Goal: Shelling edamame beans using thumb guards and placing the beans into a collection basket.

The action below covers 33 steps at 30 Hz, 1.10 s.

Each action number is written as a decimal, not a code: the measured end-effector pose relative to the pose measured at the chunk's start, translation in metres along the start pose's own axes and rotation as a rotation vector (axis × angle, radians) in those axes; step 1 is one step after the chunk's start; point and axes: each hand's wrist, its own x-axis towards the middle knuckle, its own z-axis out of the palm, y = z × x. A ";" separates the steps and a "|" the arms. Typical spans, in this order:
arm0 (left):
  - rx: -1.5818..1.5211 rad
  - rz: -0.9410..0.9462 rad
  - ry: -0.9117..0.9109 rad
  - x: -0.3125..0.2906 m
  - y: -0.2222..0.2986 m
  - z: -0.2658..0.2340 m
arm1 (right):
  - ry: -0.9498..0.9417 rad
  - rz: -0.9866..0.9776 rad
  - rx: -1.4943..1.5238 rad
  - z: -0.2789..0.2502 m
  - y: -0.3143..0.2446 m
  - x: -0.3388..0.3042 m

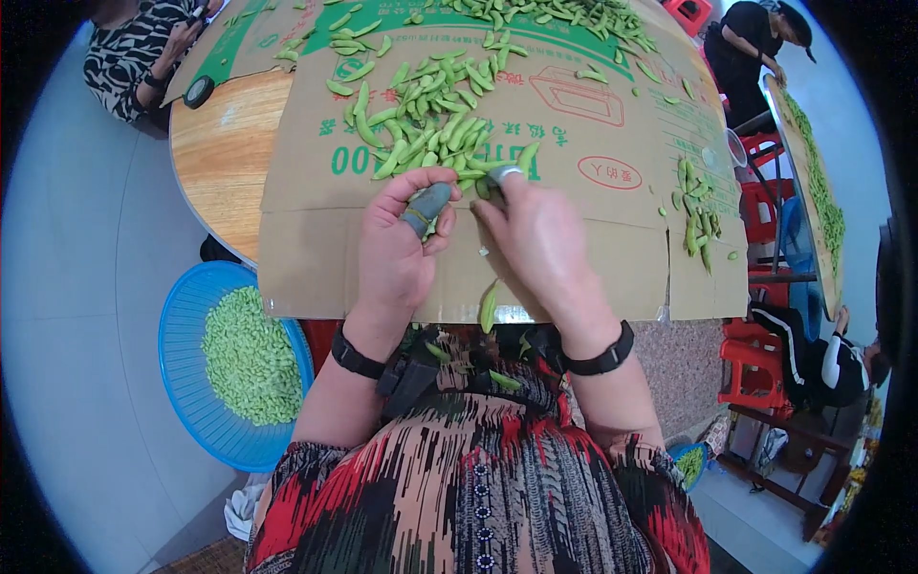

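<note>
Green bean pods (435, 139) lie heaped on a flattened cardboard sheet (316, 230) in front of me. My left hand (406, 225) is curled closed near the heap's front edge, a grey cover on its thumb. Light green bits show between its fingers, probably shelled beans, mostly hidden by the hand. At the front of the heap, my right hand (535, 225) pinches at a green pod, partly hidden by its fingers; one fingertip wears a silvery-grey cover. A single pod (490, 306) rests at the cardboard's near edge, between my wrists.
A blue basket (172, 354) of shelled green beans (251, 359) stands low at my left. More pods (696, 215) lie on the cardboard's right side. Another person (143, 57) sits at the far left. Red stools (751, 368) and a second bean-covered table (813, 182) stand at right.
</note>
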 end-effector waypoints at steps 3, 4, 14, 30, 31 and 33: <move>0.023 -0.029 0.010 -0.003 0.000 0.001 | -0.042 -0.019 -0.014 0.004 0.000 -0.004; 0.022 -0.028 0.013 -0.003 0.000 0.000 | -0.044 -0.023 -0.015 0.004 0.001 -0.005; 0.050 -0.215 -0.221 -0.005 -0.005 0.000 | -0.546 0.522 1.854 -0.021 0.026 -0.026; 0.087 -0.087 -0.137 -0.006 -0.004 -0.002 | -0.515 0.227 1.437 -0.017 0.008 -0.036; 0.086 -0.086 -0.137 -0.007 -0.004 -0.001 | -0.502 0.227 1.423 -0.017 0.008 -0.036; 0.136 -0.089 -0.095 -0.008 -0.004 -0.001 | -0.514 0.254 1.453 -0.020 0.007 -0.037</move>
